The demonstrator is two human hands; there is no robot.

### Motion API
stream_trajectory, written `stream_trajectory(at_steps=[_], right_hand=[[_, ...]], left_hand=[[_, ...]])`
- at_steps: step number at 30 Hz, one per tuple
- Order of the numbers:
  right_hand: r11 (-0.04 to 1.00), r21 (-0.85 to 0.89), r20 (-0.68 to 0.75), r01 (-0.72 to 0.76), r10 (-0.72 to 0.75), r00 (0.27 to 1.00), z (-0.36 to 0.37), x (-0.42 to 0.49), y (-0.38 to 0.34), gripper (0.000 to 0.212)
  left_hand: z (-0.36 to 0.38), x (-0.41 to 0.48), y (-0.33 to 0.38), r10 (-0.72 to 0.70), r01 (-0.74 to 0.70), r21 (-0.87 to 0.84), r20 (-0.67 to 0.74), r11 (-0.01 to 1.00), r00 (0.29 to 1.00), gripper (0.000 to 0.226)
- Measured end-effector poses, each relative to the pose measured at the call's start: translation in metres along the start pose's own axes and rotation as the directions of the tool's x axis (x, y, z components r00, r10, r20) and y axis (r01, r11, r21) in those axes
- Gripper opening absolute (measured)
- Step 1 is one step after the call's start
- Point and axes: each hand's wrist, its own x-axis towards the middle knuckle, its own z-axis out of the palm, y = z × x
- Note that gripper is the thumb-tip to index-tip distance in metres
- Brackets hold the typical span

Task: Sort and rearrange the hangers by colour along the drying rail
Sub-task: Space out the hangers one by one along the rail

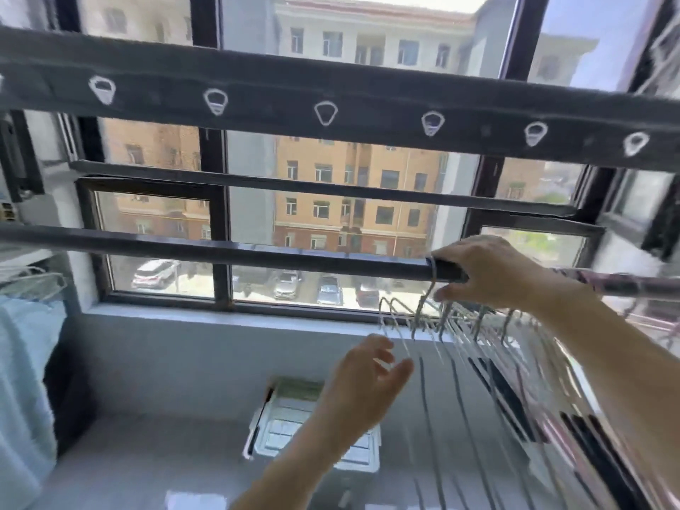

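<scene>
While right hand [493, 274] pinches hanger hook [432, 277] on rail [257, 254], left hand [368, 377] hovers spread, empty.

Readable text: none anywhere.
Drying rail [294, 256]: no legible marking.
Upper bar [368, 93]: white-rimmed holes only, no lettering.
White crate [274, 432]: greenish patch, too blurred to read.

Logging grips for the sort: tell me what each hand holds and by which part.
The right hand grips a hanger by its hook, at the rail. The left hand holds nothing.
</scene>
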Motion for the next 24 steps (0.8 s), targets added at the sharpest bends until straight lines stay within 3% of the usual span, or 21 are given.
stream_trajectory(at_steps=[3,7,12,18,24], right_hand=[[0.996,0.0,-0.076,0.095,-0.094,0.993,0.011,0.008,0.008,0.044],[0.992,0.014,-0.099,0.125,-0.123,0.987,0.019,0.022,0.002,0.052],[0.991,0.024,-0.213,0.132,-0.124,0.969,0.021,0.039,-0.028,0.047],[0.99,0.005,-0.339,0.143,-0.133,0.931,0.024,0.069,-0.088,0.048],[0.994,-0.017,-0.275,0.11,-0.11,0.955,0.029,0.092,-0.133,0.051]], left_hand=[[0.034,0.0,0.006,-0.086,0.08,0.064,0.094,0.995,0.992,0.048],[0.04,0.0,0.001,-0.126,0.126,-0.024,0.025,0.992,0.992,0.012],[0.006,-0.006,-0.021,-0.245,0.225,-0.143,-0.135,0.964,0.96,0.016],[-0.056,-0.014,-0.055,-0.226,0.251,0.01,-0.399,0.968,0.889,0.021],[-0.139,-0.036,-0.092,-0.234,0.301,0.033,-0.549,0.953,0.802,0.023]])
